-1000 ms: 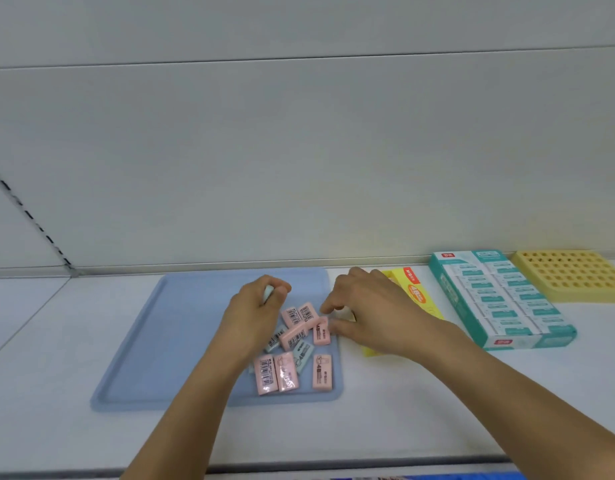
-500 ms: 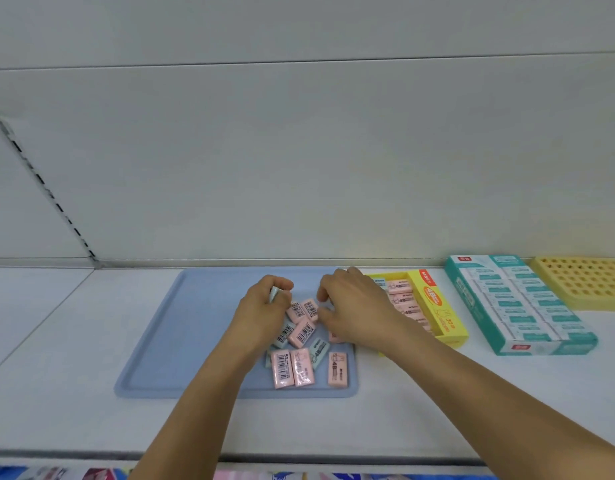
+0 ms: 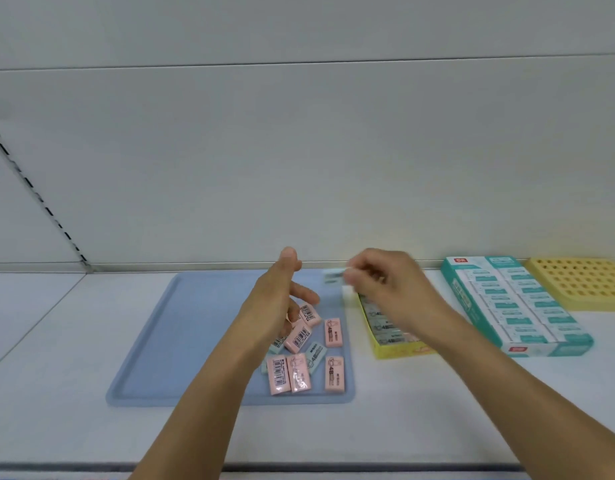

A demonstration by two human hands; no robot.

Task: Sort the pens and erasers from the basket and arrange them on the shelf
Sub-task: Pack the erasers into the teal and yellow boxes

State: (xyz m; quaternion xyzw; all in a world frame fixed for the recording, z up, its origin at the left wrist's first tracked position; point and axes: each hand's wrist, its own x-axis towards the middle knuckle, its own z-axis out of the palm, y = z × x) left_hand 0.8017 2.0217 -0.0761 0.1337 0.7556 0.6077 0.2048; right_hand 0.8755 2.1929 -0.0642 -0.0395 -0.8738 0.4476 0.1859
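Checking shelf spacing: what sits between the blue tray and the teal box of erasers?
In the head view, the open yellow box of erasers sits between the blue tray and the teal box; the right hand hovers above it.

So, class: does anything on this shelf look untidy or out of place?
Yes: the pink and pale blue erasers lie jumbled at mixed angles on the blue tray, some overlapping, whereas the yellow box and teal box hold neat rows.

We face a plain white back panel, a slotted upright at left, evenly lit.
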